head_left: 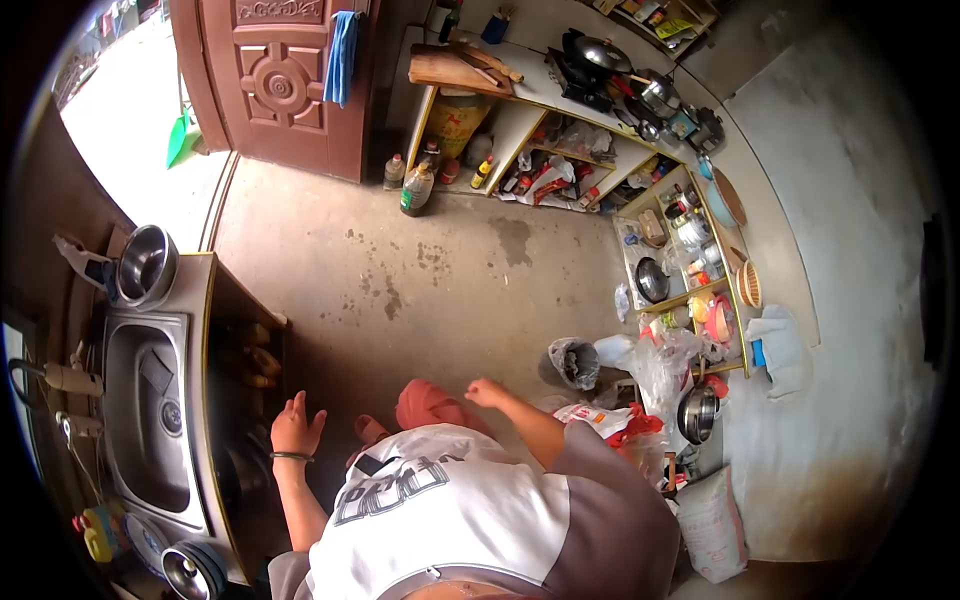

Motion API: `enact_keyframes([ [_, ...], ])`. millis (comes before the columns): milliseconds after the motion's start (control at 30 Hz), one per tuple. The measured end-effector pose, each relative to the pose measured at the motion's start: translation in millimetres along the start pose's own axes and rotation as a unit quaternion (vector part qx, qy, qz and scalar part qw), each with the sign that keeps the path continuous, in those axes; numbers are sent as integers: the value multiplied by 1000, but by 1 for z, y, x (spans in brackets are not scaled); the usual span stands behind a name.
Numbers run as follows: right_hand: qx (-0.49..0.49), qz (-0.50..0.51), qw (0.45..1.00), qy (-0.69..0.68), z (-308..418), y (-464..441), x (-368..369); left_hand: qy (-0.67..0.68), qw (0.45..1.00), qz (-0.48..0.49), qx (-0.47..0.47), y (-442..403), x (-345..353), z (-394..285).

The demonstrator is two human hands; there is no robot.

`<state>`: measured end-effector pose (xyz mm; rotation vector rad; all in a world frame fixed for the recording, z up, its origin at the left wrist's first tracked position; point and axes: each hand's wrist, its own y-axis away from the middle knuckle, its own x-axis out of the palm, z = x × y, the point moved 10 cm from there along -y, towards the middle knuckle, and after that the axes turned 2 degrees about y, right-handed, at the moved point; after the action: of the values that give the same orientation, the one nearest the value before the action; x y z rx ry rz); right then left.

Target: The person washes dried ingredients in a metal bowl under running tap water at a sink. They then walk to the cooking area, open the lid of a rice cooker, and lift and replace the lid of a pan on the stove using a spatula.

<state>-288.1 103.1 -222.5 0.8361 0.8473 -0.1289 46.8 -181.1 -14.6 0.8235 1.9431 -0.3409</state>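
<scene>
My left hand [298, 428] hangs in the air beside the sink counter, fingers apart and holding nothing; a dark bangle [292, 456] circles that wrist. The steel sink [150, 420] lies to its left. Out in front of my body, my right hand [486, 392] is loosely curled over the floor, with nothing visible in it. Nearest to that hand is a dark bin [570, 364] lined with a plastic bag. One of my knees, in red trousers [440, 405], shows between the hands.
A steel bowl [147, 264] sits at the sink's far end, stacked bowls [192, 572] at its near end. Ahead, a counter carries a chopping board [455, 70] and a lidded wok [600, 55]. Bottles [416, 188] stand on the floor. Shelves and plastic bags [665, 355] line the right.
</scene>
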Motion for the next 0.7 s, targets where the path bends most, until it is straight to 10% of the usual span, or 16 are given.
enact_keyframes([
  [133,212,234,948,46,-121,5,67,41,998,44,31,-66,1,-2],
  [233,279,210,932,-93,-146,-11,61,27,995,94,5,-117,16,18],
  [400,200,205,957,-38,-123,-159,-15,-55,992,106,-30,-218,6,36],
  [700,-72,7,996,-60,143,-447,-276,23,989,37,-142,-386,-77,32],
])
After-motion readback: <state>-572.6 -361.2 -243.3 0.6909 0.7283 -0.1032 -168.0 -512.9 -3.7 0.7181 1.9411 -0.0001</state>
